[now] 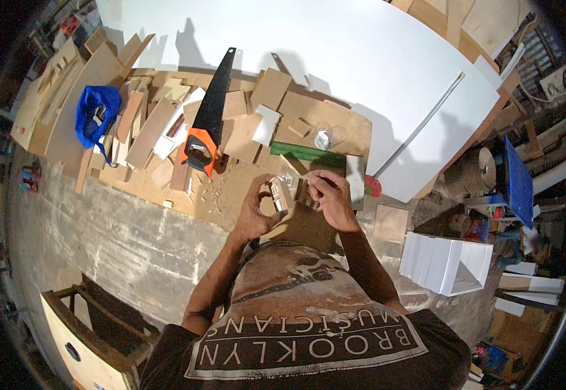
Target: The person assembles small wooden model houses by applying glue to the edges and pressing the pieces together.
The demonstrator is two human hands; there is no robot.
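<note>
My left hand [255, 213] is closed round a small light wooden block [281, 195], which has pale cut-outs on its face. Close to its upper end, my right hand [333, 200] pinches a thin pale sliver [302, 177] that points left toward the block. I cannot make out what the sliver is. Both hands are in front of my chest at the workbench's near edge. Beyond them lies a green strip [305, 152], with a small clear container [324, 138] behind it. A handsaw [210, 107] with an orange and black handle rests on wood offcuts to the left.
Offcuts [146, 133] and shavings litter the workbench [214, 205]. A blue bag [98, 114] sits at left. Behind is a large white panel [341, 49] with a long metal strip [419, 130] on it. On the floor stand a white box [426, 260] and a wooden cabinet [78, 344].
</note>
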